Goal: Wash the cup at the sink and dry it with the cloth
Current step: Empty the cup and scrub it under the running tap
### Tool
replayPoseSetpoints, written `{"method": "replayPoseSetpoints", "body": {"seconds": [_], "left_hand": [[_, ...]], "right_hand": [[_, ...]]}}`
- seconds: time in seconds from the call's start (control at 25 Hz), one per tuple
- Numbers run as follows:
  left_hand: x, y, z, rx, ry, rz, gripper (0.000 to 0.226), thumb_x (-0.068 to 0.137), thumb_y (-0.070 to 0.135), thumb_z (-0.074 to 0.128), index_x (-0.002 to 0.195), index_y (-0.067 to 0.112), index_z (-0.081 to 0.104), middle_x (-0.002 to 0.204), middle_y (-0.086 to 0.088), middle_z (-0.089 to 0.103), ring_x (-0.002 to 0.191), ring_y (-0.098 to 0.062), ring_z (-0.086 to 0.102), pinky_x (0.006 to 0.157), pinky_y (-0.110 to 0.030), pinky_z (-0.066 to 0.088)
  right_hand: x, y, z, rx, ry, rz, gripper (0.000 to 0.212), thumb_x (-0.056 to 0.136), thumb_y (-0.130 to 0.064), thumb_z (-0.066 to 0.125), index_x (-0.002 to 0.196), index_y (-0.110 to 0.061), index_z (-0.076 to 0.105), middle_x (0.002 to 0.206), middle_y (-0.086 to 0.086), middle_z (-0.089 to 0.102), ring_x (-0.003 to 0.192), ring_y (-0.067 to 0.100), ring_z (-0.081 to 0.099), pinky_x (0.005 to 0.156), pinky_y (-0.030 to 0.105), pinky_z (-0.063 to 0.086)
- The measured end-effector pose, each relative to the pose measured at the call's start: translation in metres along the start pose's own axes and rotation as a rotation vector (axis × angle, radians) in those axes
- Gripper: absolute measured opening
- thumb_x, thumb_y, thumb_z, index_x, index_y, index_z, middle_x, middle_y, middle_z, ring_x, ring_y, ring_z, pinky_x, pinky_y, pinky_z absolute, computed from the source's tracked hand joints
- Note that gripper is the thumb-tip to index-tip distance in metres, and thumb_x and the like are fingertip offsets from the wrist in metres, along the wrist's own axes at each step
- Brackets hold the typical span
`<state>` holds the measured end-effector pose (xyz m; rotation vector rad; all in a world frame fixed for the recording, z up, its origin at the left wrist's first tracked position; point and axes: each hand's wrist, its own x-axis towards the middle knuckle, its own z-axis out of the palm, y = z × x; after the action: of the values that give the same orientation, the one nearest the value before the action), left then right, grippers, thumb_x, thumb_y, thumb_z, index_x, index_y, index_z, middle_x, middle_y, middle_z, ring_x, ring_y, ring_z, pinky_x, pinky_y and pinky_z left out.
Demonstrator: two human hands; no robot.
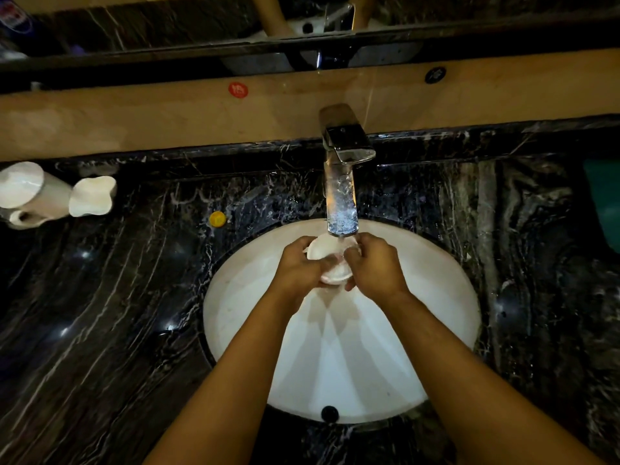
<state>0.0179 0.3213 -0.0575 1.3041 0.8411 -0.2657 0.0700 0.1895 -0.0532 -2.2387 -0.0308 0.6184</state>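
while water runs from the tap (pixel 340 196), my left hand (pixel 297 268) and my right hand (pixel 375 265) are both wrapped around the white cup (pixel 327 251), gripping it from either side. the cup sits tilted between my palms, right under the spout, above the far part of the white sink (pixel 235 297). my right thumb lies across its rim. both forearms reach in from the near edge, over the basin. the dark overflow hole (pixel 329 413) shows on the sink's near wall. around the sink is a black marbled surface (pixel 117 313). on it, left of the tap, lies a small yellow cap (pixel 217 218). farther left stand two white wavy-rimmed cups (pixel 92 196), just beside each other. at the far right edge is something teal (pixel 604 203), too cut off to identify.
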Motion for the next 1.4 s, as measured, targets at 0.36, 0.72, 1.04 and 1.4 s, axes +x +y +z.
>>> {"method": "replayPoseSetpoints", "body": {"seconds": [0.36, 0.72, 1.04, 1.4], "left_hand": [[0.009, 0.002, 0.013, 0.025, 0.138, 0.016, 0.026, 0.096, -0.002, 0.043, 0.113, 0.001, 0.062, 0.104, -0.021, 0.071, 0.091, -0.043, 0.071, 0.074, -0.064, 0.06], [0.007, 0.006, -0.005, -0.047, -0.162, -0.059, 0.065, 0.059, -0.007, 0.053, 0.12, 0.013, 0.061, 0.121, -0.019, 0.065, 0.11, -0.041, 0.064, 0.085, -0.061, 0.06], [0.011, 0.01, 0.012, 0.171, 0.14, 0.094, 0.019, 0.095, 0.0, 0.058, 0.09, 0.017, 0.066, 0.087, -0.001, 0.071, 0.082, -0.023, 0.069, 0.058, -0.027, 0.054], [0.008, 0.003, 0.017, -0.057, 0.003, 0.039, 0.053, 0.081, -0.016, 0.042, 0.124, 0.007, 0.063, 0.107, -0.019, 0.073, 0.088, -0.038, 0.069, 0.077, -0.052, 0.054]], "right_hand": [[-0.006, -0.006, 0.004, 0.249, -0.096, 0.101, 0.041, 0.097, -0.004, 0.043, 0.137, -0.015, 0.051, 0.121, 0.01, 0.065, 0.086, 0.015, 0.063, 0.056, 0.015, 0.053], [-0.009, 0.005, -0.005, 0.202, -0.114, 0.04, 0.049, 0.091, -0.001, 0.054, 0.137, -0.017, 0.058, 0.115, 0.002, 0.068, 0.103, 0.02, 0.061, 0.083, 0.026, 0.049], [-0.012, 0.008, 0.014, -0.026, 0.21, 0.024, 0.024, 0.096, -0.024, 0.052, 0.1, -0.011, 0.072, 0.084, 0.011, 0.075, 0.074, 0.031, 0.069, 0.07, 0.041, 0.059], [-0.012, 0.005, 0.016, 0.287, 0.041, 0.171, 0.041, 0.093, -0.005, 0.052, 0.134, -0.01, 0.051, 0.11, 0.005, 0.064, 0.092, 0.025, 0.065, 0.05, 0.015, 0.047]]}}
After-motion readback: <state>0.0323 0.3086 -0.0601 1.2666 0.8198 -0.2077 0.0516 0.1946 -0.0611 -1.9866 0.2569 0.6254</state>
